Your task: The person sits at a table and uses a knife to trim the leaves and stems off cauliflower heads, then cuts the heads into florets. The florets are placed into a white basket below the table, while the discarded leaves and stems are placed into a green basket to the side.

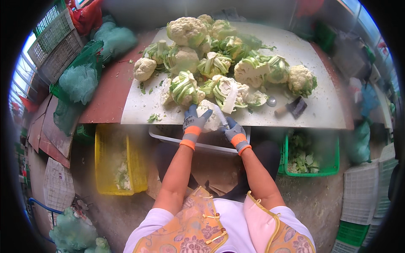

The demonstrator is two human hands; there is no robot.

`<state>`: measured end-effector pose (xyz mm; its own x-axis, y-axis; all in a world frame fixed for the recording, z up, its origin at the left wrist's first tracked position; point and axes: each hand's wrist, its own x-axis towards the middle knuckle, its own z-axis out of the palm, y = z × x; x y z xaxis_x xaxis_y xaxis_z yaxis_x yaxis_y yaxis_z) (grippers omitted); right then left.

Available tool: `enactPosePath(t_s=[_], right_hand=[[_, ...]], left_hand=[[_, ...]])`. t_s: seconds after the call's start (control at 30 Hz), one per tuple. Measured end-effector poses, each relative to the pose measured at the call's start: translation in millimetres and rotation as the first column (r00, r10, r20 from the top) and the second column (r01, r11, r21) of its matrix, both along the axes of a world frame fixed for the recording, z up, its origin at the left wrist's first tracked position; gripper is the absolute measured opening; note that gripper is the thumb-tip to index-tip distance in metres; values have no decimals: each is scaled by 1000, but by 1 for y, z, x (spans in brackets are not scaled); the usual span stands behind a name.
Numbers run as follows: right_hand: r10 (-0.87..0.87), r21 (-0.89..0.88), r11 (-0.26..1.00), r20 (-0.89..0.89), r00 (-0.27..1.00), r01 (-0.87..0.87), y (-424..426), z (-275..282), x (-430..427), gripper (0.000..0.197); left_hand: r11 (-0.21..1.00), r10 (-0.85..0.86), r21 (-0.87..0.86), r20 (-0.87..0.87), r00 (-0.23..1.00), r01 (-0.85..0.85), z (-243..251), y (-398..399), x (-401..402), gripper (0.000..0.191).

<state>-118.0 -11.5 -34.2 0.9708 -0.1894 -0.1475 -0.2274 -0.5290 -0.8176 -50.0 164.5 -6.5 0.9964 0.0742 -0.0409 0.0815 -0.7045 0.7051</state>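
My left hand, in a grey-blue work glove with an orange cuff, holds a piece of cauliflower at the table's front edge. My right hand, gloved alike, grips a knife whose blade lies against the right side of that piece. Just beyond my hands are a leafy cauliflower and a cut head with a pale strip over it. Many more heads are heaped behind, among them a large one. The knife's handle is mostly hidden in my right glove.
A white crate stands under the table edge below my hands. A yellow crate at left and a green crate at right hold trimmings. On the white board lie a dark-bladed tool with a wooden handle and a small round metal object.
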Motion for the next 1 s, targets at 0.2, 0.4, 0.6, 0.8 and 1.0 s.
enactPosePath(t_s=[0.2,0.4,0.6,0.8,1.0], right_hand=[[-76,198,977,-39,996,82,15,-9,-45,40],[-280,706,676,-18,960,211,52,-32,-33,25],[-224,539,825,41,974,167,39,-22,-15,22],[-268,500,820,-97,959,279,49,-15,-3,23],[-324,768,557,-149,934,315,50,-8,-10,22]], left_hand=[[623,52,-775,-97,994,-109,-42,32,-1,63],[641,-146,-757,37,989,123,-49,28,-9,56],[625,-181,-781,-154,971,-7,-40,39,-32,50],[841,-257,298,-514,819,451,-57,14,-142,38],[164,-701,-464,-676,-228,870,-127,-10,-224,42]])
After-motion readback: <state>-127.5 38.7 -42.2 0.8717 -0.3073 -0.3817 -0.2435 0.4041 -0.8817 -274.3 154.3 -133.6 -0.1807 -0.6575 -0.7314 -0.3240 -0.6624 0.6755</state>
